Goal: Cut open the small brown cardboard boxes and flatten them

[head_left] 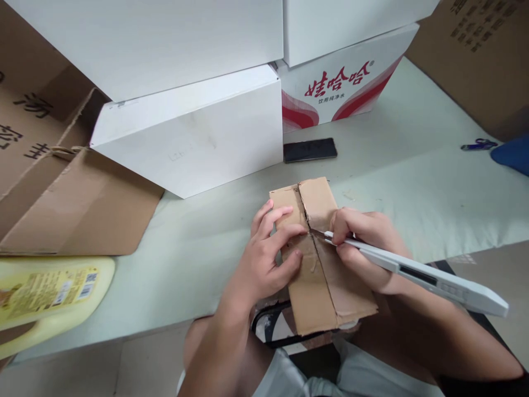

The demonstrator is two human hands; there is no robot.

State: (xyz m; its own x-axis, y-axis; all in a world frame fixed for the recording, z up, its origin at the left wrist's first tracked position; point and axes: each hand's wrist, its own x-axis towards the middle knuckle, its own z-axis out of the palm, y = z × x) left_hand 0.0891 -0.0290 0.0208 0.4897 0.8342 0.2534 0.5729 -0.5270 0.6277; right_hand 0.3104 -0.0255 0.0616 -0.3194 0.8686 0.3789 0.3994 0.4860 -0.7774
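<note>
A small brown cardboard box [314, 298] lies at the table's near edge, its near end reaching over my lap. Along its top runs a lengthwise seam between two flaps. My left hand [270, 251] rests on the left flap with fingers spread and slightly bent, the index fingertip close to the seam. My right hand [367, 245] grips a white utility knife [413, 270] near its front end. The knife's thin blade touches the seam around the middle of the box, and its long handle points back to the right.
Behind the box lies a black phone [309, 150]. White cartons [198, 138] are stacked at the back. A large open cardboard carton [82, 204] and a yellow jug [53, 298] stand left. At the far right are purple-handled scissors [479, 144] beside a blue object [512, 154].
</note>
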